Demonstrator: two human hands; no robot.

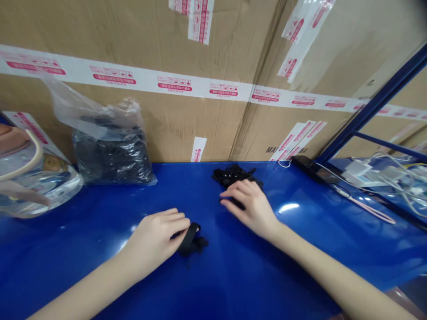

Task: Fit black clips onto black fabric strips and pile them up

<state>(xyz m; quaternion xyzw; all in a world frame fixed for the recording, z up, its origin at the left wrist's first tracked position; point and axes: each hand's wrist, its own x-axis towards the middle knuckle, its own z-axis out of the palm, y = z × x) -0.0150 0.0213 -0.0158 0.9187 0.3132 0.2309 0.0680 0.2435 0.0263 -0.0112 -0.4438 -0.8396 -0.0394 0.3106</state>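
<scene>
My left hand (163, 233) is closed, its thumb and fingers pinching a black strap-like piece (189, 239) just above the blue tabletop. A small dark clump (201, 243) shows at the right side of that piece; whether the two are joined, I cannot tell. My right hand (250, 204) curls over the table in front of a pile of small black parts (230, 174). Between its thumb and forefinger a small black piece (237, 203) shows, mostly hidden by the fingers. The pile's near side is covered by this hand.
A clear plastic bag of black parts (111, 155) stands at the back left, beside a transparent container with a handle (40, 178). Taped cardboard boxes (187, 115) line the back. To the right lie a black phone-like device (313, 169), a pink loop (373, 210), white chargers and cables (363, 173), near a blue frame (373, 104).
</scene>
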